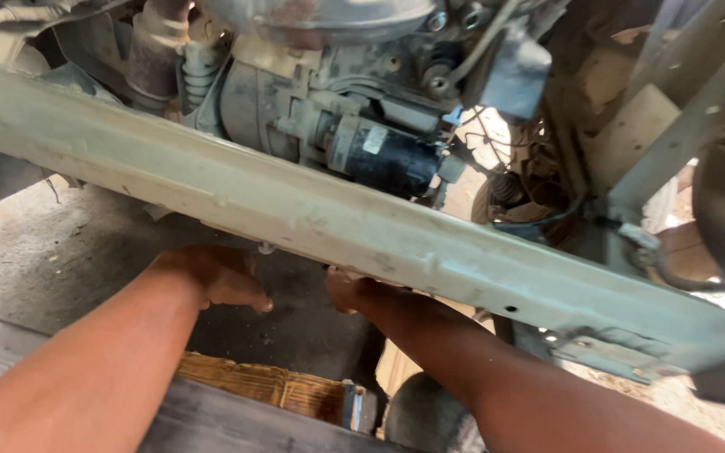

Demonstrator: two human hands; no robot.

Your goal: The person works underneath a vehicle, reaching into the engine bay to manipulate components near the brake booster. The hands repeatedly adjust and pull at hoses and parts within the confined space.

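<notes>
While the long pale metal crossmember point(312, 214) is running slantwise across the view, from the upper left down to the lower right, both hands are reaching up to its lower edge from beneath. The left hand point(220, 275) is sitting just under the beam near its middle, fingers curled up behind the edge, thumb showing; whether it is gripping the metal or only pressing against it I cannot tell. The right hand point(347, 289) is lying a little further along the same edge toward the lower right, its fingers tucked up out of sight behind the beam, so its grip is hidden too. The two hands are sitting near each other, about equally close to the beam. Above the beam, a dark cylindrical starter motor point(379, 155) is hanging on the dusty engine point(295, 92).
</notes>
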